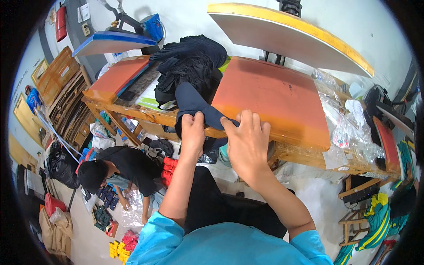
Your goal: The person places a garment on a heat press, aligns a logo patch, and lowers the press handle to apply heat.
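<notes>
A dark navy piece of cloth (191, 100) is stretched between my two hands at the front edge of the orange pad (269, 97). My left hand (193, 131) pinches it, thumb on top and fingers curled. On its other end my right hand (248, 138) is closed, thumb and index finger on the cloth, near the pad's lower left corner. Part of the cloth hangs below the table edge. Just beyond my hands lies a heap of similar dark cloth pieces (187, 59), fanned in layers.
Above the pad hangs a raised heat-press plate with a yellow rim (287, 37); a blue one (115, 43) stands left. Clear plastic bags (349, 128) cover the table's right end. A person in black (128, 165) crouches at lower left among bundled colored cloth. Flattened cardboard (66, 92) leans behind.
</notes>
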{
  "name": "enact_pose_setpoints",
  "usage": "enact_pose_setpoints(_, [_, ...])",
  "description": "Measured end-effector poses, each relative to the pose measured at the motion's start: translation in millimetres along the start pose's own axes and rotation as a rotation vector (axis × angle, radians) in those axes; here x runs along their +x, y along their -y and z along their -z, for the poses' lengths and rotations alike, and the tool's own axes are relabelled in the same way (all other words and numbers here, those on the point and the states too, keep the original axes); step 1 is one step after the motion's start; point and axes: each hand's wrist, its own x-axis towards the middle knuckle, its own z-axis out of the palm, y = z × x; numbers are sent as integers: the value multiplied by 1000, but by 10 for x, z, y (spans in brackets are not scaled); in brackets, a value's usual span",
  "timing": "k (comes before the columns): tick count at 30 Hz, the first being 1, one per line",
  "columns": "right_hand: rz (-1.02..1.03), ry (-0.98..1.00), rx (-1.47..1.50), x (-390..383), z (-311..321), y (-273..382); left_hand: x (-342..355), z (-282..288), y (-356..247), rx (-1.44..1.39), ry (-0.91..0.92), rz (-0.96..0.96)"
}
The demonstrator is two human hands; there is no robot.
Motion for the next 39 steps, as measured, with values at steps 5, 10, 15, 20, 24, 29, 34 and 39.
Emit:
enact_pose_setpoints(5, [399,-76,-116,177,-130,-84,-11,-132,-119,63,-14,41])
enact_pose_setpoints(10, [442,-36,-131,243,-268,-195,86,-69,-121,90,12,61])
enact_pose_setpoints(15, [410,-11,-5,287,-220,-300,-79,-97,-308,94,-10,120])
enact_pose_setpoints(20, [395,16,92,225,-208,-329,-559,-16,-318,81,-137,-241])
enact_pose_setpoints(24, [380,39,142,215,-148,-338,-492,-83,-315,671,-102,-798])
enact_pose_setpoints(29, [382,25,183,218,-194,-368,-113,95,-227,670,257,-894])
enact_pose_setpoints(34, [407,-53,118,198,-262,-362,201,190,-143,596,322,-897])
enact_pose_setpoints(39, [388,-46,78,191,-173,-311,350,265,-40,522,354,-848])
